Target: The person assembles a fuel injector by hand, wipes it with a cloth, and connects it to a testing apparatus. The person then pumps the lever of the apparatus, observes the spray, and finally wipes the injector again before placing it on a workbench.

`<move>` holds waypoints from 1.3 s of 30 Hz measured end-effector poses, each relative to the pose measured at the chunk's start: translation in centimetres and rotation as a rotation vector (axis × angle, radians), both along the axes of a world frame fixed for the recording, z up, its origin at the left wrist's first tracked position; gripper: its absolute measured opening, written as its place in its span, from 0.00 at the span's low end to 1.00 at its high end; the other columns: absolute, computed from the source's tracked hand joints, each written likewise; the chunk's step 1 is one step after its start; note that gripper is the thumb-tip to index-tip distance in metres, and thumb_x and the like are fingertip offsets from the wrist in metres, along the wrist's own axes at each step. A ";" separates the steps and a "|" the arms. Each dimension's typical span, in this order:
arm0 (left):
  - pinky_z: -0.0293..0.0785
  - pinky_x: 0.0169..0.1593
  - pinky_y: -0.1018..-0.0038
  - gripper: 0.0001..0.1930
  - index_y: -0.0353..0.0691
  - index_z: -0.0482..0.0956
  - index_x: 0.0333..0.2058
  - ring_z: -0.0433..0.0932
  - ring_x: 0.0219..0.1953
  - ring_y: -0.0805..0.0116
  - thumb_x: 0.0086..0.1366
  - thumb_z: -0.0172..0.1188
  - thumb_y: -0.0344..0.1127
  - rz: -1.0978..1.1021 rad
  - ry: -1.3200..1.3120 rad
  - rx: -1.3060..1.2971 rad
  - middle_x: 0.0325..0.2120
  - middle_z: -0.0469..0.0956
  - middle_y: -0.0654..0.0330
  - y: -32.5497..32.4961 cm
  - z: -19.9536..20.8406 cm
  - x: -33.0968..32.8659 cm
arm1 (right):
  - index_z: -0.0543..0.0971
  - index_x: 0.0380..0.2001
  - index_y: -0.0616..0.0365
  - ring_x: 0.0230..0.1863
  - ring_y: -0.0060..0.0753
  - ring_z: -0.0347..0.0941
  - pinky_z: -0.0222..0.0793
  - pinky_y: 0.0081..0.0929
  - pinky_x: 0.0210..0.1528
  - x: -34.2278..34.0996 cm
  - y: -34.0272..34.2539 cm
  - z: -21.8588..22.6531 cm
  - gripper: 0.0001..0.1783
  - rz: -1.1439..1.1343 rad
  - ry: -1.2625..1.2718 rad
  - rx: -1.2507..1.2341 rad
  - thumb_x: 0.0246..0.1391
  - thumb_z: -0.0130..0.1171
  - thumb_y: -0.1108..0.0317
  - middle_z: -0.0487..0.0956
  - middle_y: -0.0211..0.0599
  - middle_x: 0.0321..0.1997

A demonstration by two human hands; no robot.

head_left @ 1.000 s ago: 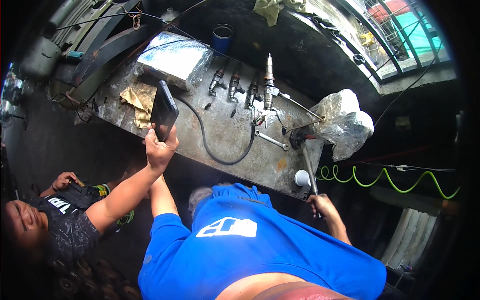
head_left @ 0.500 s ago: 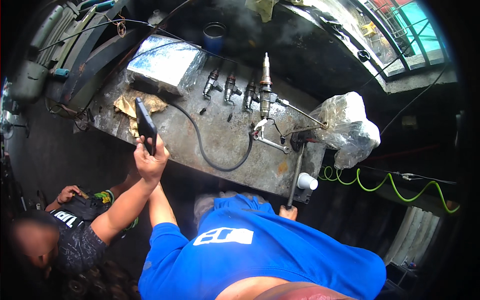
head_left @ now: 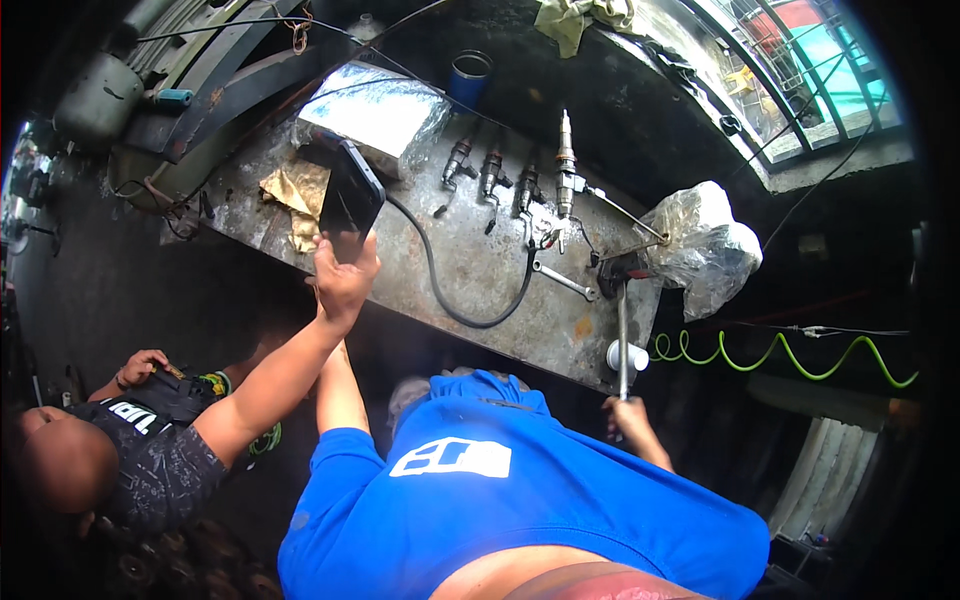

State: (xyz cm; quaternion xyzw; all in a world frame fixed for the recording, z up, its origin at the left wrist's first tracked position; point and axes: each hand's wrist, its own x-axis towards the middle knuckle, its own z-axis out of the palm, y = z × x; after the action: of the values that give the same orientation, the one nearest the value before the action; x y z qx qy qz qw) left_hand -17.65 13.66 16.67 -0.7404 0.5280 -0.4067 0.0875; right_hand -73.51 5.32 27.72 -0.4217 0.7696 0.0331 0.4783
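Note:
At the bench's right front, my right hand (head_left: 628,418) is closed around the lower end of a long metal bar (head_left: 624,320). The bar's upper end meets a dark clamp-like fixture (head_left: 622,268). A large fuel injector (head_left: 565,165) stands on the bench, with a thin rod running from it toward the fixture. Below it lies a combination wrench (head_left: 566,281). My left forearm (head_left: 341,395) reaches up toward the bench's left front; the hand is mostly hidden behind a co-worker's hand (head_left: 345,282), which holds a black phone (head_left: 358,195).
Three smaller injectors (head_left: 457,165) stand in a row on the metal bench (head_left: 400,300), near a black hose (head_left: 425,240). A white cup (head_left: 640,357) sits behind the bar. Plastic-wrapped equipment (head_left: 705,235) and a green coiled hose (head_left: 790,350) are at right; the co-worker (head_left: 150,440) is at left.
The bar's lower end has swung right with my right hand and now crosses in front of the cup. The co-worker's phone has moved right and turned. The whole view has shifted slightly.

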 end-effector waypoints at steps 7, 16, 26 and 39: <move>0.80 0.49 0.68 0.19 0.26 0.76 0.39 0.82 0.36 0.54 0.56 0.72 0.35 -0.131 0.447 -0.481 0.33 0.77 0.49 -0.4 0.1 -0.9 | 0.77 0.24 0.62 0.12 0.28 0.67 0.64 0.29 0.13 0.7 -0.9 2.9 0.12 0.093 0.094 -0.005 0.52 0.58 0.62 0.69 0.32 0.14; 0.59 0.66 0.69 0.16 0.38 0.72 0.52 0.73 0.52 0.75 0.66 0.55 0.31 0.581 -1.952 0.953 0.42 0.75 0.65 2.8 2.6 -0.1 | 0.77 0.23 0.67 0.22 0.44 0.76 0.69 0.44 0.29 -4.1 5.8 -17.2 0.14 0.001 0.321 -0.542 0.49 0.61 0.64 0.78 0.43 0.19; 0.61 0.65 0.65 0.21 0.45 0.79 0.51 0.79 0.48 0.70 0.58 0.67 0.39 0.428 -1.139 0.543 0.43 0.81 0.60 5.8 2.3 -0.5 | 0.79 0.24 0.67 0.27 0.58 0.76 0.69 0.48 0.33 -4.9 6.1 -20.3 0.10 0.132 0.071 -0.622 0.43 0.62 0.69 0.78 0.57 0.22; 0.62 0.67 0.58 0.30 0.30 0.73 0.52 0.73 0.56 0.45 0.60 0.67 0.47 0.602 0.535 -0.720 0.51 0.74 0.41 2.8 -14.0 0.2 | 0.74 0.24 0.60 0.10 0.26 0.64 0.59 0.29 0.11 -1.6 -2.2 0.8 0.09 0.060 0.016 0.085 0.52 0.56 0.66 0.67 0.29 0.13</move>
State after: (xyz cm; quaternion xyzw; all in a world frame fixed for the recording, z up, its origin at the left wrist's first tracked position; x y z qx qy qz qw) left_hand -17.44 16.41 2.63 -0.9200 0.1235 -0.3159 -0.1966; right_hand -75.16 3.17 28.47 -0.4234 0.7584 0.0837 0.4884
